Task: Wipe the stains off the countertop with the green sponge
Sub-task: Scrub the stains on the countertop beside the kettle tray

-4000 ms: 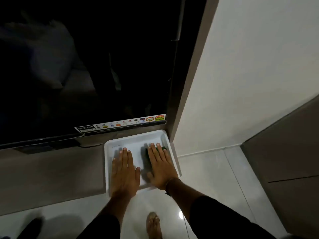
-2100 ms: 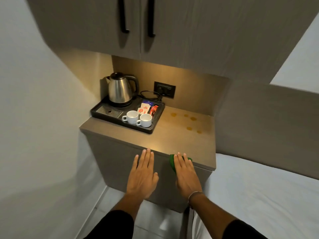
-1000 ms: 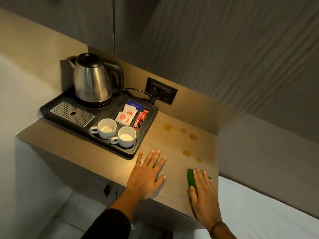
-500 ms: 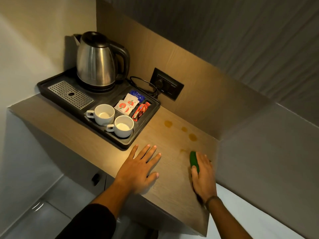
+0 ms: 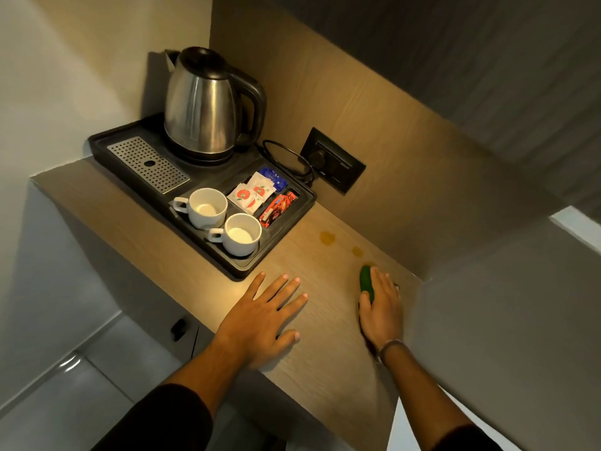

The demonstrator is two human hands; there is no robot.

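From the head camera, the wooden countertop [image 5: 325,336] fills the lower middle of the frame, with a wall panel [image 5: 374,141] behind it. The right hand [image 5: 380,307] lies flat, fingers together and stretched forward, pressing the green sponge [image 5: 366,282] down against the wood. Only the sponge's left edge shows from under the fingers. It is not so much gripped as pinned under the palm, which suits wiping: weight from above keeps it in contact as it slides.

The sponge sits near the back right corner of the countertop, close to the wall panel. Just ahead of it and to its left are two yellow-brown stains [image 5: 327,237], the nearer one [image 5: 357,251] only a little way off the sponge's front end. A faint trace may lie right at the sponge's tip, but it is too dim to be sure. The hand looks aimed along that line of marks, so they seem to be the next to go.

The left hand [image 5: 263,323] rests open on the countertop, fingers spread, holding nothing. It probably serves as a brace while the person leans in.

A black tray [image 5: 247,271] occupies the left part, carrying a steel kettle [image 5: 201,102], two white cups [image 5: 208,206] and sachets [image 5: 253,193]. Its corner stands near the farther stain, so wiping there calls for care not to nudge it.
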